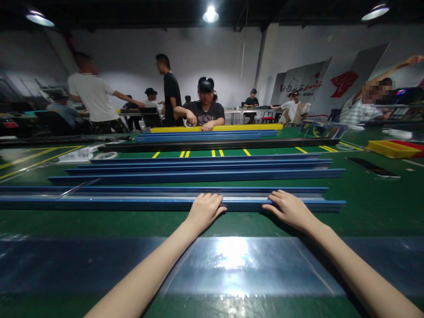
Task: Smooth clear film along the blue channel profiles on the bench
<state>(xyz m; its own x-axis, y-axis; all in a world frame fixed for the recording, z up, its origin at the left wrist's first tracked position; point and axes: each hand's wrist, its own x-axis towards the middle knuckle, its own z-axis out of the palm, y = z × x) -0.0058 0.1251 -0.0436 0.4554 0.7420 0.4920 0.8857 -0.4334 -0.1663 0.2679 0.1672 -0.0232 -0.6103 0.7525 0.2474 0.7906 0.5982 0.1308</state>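
A long blue channel-shaped profile (245, 206) lies across the green table, its trough facing up. My left hand (206, 211) grips its near wall around the middle, fingers over the edge and thumb along the outer side. Further right, my right hand (288, 207) holds the same wall, thumb in front and fingers reaching into the trough. Between me and the profile, a wide, shiny transparent plastic sheet (109, 265) is spread under my forearms. A thin clear strip (77, 189) rests slantwise over the profile's left part.
Several more blue profiles (198, 176) lie just beyond, then a black profile (225, 144) and a yellow one (245, 127). A phone (372, 168) and a yellow tray (392, 149) are at the right. A tape roll (107, 156) lies at left. A person (207, 110) sits opposite.
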